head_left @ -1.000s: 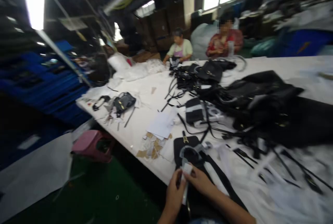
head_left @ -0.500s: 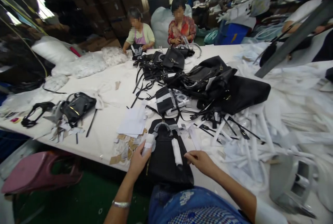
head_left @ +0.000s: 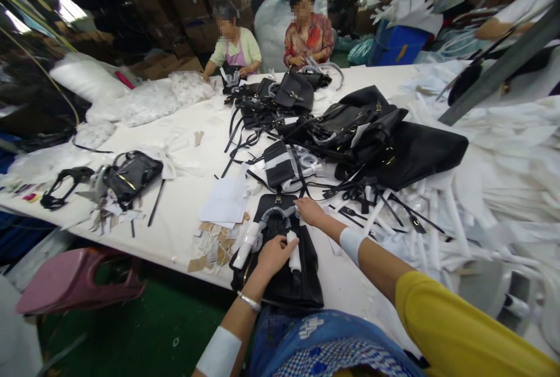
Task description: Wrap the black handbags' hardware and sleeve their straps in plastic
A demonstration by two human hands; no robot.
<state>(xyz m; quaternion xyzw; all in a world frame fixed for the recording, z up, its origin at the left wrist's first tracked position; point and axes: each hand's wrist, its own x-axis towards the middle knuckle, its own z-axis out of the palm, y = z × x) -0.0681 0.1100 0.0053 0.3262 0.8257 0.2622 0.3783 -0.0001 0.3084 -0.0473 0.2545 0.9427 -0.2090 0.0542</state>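
A black bag (head_left: 280, 292) lies on the table right in front of me. Two white-wrapped strap parts lie on it, a left one (head_left: 246, 247) and a right one (head_left: 294, 255). Its handle (head_left: 275, 213) arches between them in greyish plastic wrap. My left hand (head_left: 275, 255) is closed with thumb and fingers at the upper end of the right wrapped strap. Near the handle's right end, my right hand (head_left: 308, 212) pinches what looks like the plastic wrap; the fingertips are small and partly hidden.
White paper sheets (head_left: 223, 201) and brown scraps (head_left: 223, 245) lie left of the bag. Beyond are a small black bag (head_left: 279, 164) and a heap of black bags (head_left: 371, 126). White foam strips (head_left: 452, 213) cover the right side. Two people sit across the table; a pink stool (head_left: 56, 283) stands left.
My left hand has let go of the left wrapped strap and moved right to the other one. My right hand has moved up and forward from beside the bag to the handle's end.
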